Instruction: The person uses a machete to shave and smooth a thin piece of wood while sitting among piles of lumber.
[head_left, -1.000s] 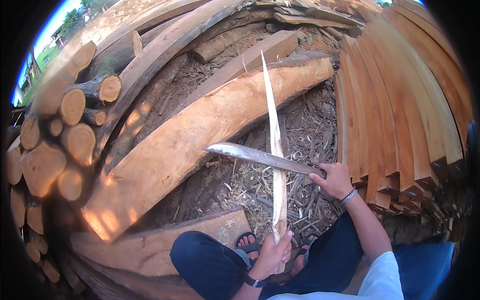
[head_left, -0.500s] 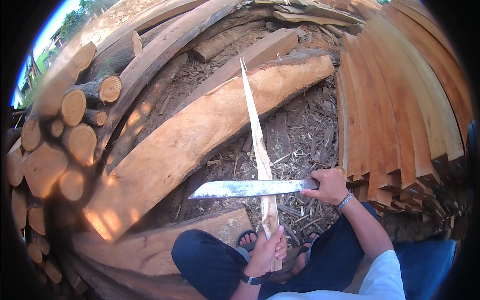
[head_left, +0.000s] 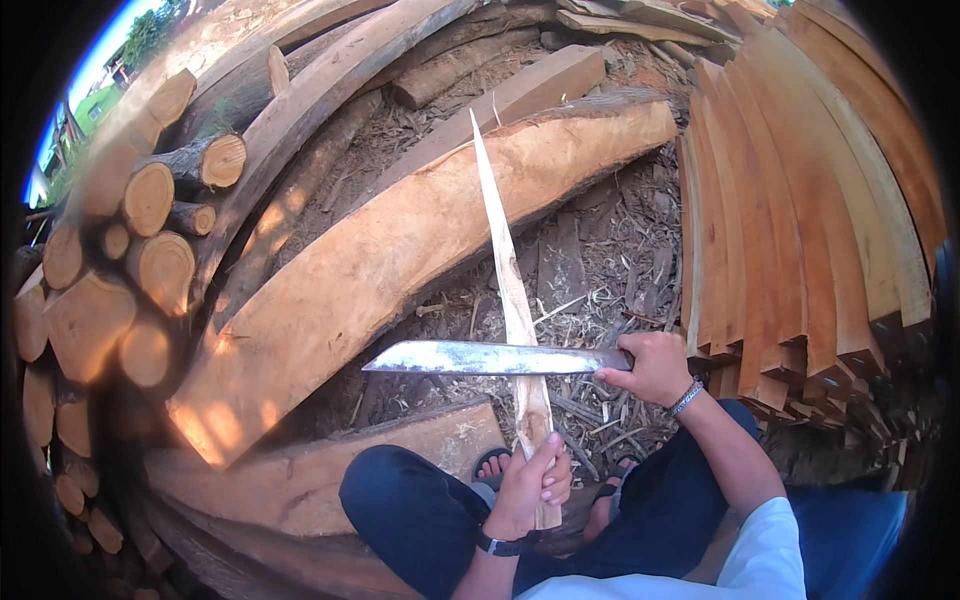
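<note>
A long pale wooden stake (head_left: 510,275) points away from me, its far end narrowed to a sharp tip over the big slab. My left hand (head_left: 535,478) is wrapped round the stake near its thick end, between my knees. In my right hand (head_left: 650,368) is a machete (head_left: 480,357), gripped at the handle, which the fingers mostly hide. Its broad steel blade lies crosswise over the stake and points left. Whether the edge touches the wood I cannot tell.
A large curved wood slab (head_left: 400,265) lies diagonally ahead. Cut logs (head_left: 150,200) are piled at the left, and sawn planks (head_left: 780,220) are stacked at the right. A lower slab (head_left: 330,475) lies beside my left knee. Wood chips (head_left: 590,290) litter the ground.
The machete and my right hand have shifted slightly up and left. The stake and my left hand have moved up a little, its tip going left. Both grips are unchanged.
</note>
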